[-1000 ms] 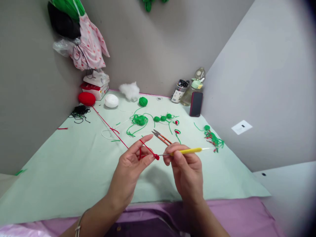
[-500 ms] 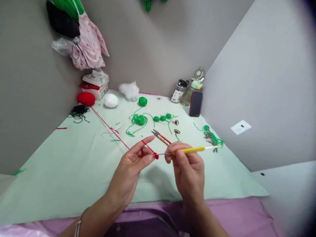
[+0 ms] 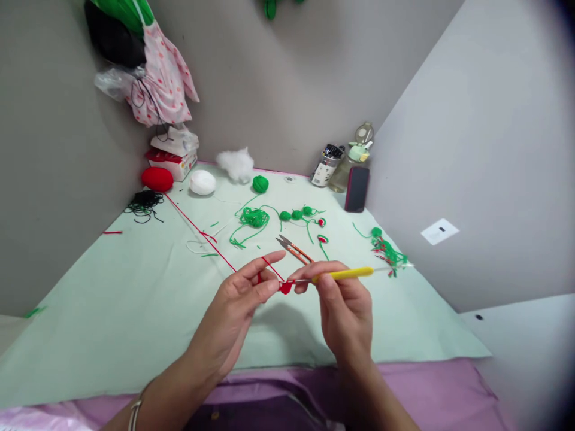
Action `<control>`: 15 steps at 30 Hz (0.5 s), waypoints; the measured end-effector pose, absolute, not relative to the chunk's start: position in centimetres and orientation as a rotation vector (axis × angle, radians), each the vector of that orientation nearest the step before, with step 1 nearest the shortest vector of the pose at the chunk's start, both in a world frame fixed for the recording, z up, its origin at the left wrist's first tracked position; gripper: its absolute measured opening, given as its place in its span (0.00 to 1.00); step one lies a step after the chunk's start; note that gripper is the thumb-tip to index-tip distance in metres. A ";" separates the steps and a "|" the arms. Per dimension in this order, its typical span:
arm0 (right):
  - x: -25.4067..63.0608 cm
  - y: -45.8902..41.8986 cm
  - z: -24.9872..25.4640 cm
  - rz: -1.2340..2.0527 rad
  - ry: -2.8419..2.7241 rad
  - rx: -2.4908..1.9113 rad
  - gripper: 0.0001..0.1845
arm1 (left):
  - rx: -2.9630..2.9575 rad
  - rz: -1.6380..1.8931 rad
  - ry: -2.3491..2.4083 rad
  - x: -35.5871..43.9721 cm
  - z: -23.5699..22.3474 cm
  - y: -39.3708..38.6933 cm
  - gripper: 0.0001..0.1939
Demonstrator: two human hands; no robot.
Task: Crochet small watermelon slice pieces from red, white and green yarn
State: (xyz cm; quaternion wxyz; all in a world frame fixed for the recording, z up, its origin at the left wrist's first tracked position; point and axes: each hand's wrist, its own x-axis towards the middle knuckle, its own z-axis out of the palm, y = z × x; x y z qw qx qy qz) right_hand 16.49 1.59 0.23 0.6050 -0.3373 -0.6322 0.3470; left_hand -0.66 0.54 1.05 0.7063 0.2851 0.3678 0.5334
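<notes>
A small red crochet piece (image 3: 286, 288) is pinched between the thumb and fingers of my left hand (image 3: 245, 293). Red yarn (image 3: 214, 248) loops over the raised left index finger and runs back to a red yarn ball (image 3: 157, 179). In my right hand (image 3: 344, 299) is a crochet hook (image 3: 349, 273) with a yellow handle, held like a pencil. Its metal shaft points left, with its tip at the red piece, and red yarn lies on the shaft. My right fingertips are close beside the piece. Just beyond the hands, orange thread snips (image 3: 294, 250) lie on the table.
Across the table (image 3: 135, 311) lie a green yarn tangle (image 3: 254, 218), small green balls (image 3: 297, 215), white yarn (image 3: 202, 182), stuffing (image 3: 236, 166) and black yarn (image 3: 144, 203). A phone (image 3: 357, 189) leans near a bottle (image 3: 340, 172) at the back right; green and red scraps (image 3: 390, 254) lie at the right edge.
The hook has slid a little further left through the red piece, and red yarn now shows along its shaft. My right fingertips are closer to the left hand.
</notes>
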 end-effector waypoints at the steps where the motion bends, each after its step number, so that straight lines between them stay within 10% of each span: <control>1: 16.4 1.4 0.2 0.680 -1.547 -0.777 0.13 | 0.660 1.220 0.837 -0.6 1.0 0.4 0.20; 7: 16.0 0.8 -0.6 -0.119 -1.962 -0.690 0.16 | 0.592 1.282 0.778 -0.2 0.9 0.2 0.26; 15: 16.1 1.6 0.1 0.679 -1.438 -0.695 0.11 | 0.511 1.193 0.727 -0.4 0.7 0.6 0.22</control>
